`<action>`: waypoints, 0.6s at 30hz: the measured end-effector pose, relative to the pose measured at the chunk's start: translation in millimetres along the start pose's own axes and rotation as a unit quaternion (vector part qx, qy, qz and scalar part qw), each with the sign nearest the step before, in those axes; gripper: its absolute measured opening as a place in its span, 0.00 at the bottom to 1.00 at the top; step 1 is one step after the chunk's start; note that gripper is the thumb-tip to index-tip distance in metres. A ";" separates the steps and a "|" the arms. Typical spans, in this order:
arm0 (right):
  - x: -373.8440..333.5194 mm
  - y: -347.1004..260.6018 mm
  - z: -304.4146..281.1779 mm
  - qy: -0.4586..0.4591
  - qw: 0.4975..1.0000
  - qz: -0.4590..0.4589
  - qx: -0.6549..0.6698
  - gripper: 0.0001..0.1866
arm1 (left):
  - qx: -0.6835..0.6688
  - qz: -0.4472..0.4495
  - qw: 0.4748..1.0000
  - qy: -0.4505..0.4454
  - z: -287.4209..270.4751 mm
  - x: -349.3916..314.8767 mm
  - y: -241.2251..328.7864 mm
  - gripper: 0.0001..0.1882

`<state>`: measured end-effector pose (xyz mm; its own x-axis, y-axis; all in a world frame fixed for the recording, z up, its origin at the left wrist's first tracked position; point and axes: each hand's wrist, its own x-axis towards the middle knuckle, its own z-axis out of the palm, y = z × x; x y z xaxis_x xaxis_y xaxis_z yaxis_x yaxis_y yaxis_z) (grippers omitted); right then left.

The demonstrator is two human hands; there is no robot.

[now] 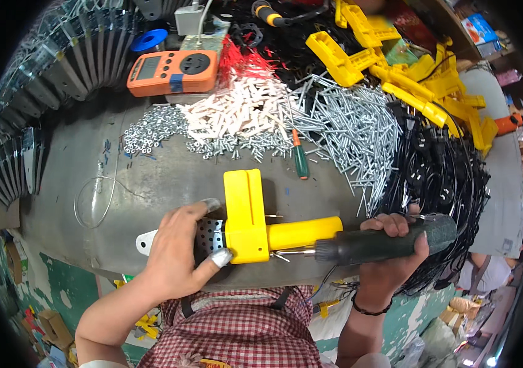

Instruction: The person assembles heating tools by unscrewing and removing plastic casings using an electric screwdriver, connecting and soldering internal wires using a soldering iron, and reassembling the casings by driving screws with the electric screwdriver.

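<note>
My left hand (178,248) is closed round the perforated metal end (209,237) of a yellow plastic tool housing (246,211), with grey wraps on the thumb and a fingertip. A flat metal tongue (145,243) pokes out to the left of that hand. The housing lies near the table's front edge, its round yellow handle (304,232) toward the right. In my right hand (395,251) is a dark electric screwdriver (390,239), held level and pointing left. Its bit (295,252) reaches the housing's lower right side, where a small screw shows at the tip.
Beyond lie piles of long screws (350,129), white sleeves (243,110) and nuts (151,126). A green-handled screwdriver (299,159) sits in front of them. An orange meter (172,72) and metal plates (71,67) stand back left; black plug cords (433,165) and yellow housings (421,86) crowd the right.
</note>
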<state>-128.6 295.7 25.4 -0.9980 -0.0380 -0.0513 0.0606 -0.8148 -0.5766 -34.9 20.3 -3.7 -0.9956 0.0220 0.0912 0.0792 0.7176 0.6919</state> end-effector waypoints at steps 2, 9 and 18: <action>-4.2 8.4 3.8 -0.012 1.000 0.002 0.002 0.21 | 0.002 0.005 1.000 -0.001 0.1 -0.4 -0.5 0.33; -10.2 16.9 7.9 -0.050 0.997 0.007 0.059 0.20 | -0.025 0.031 0.999 -0.009 -8.0 0.5 -1.0 0.31; -15.3 18.5 0.0 -0.055 0.997 0.002 0.050 0.22 | 0.262 -0.141 0.936 0.189 -65.9 33.0 -78.6 0.14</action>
<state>-112.2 281.2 15.5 -0.9943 -0.0997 0.0389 0.0677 -0.8677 -0.4925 -70.6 -81.2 -7.9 -0.8763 -0.3969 0.2731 -0.3186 0.9026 0.2896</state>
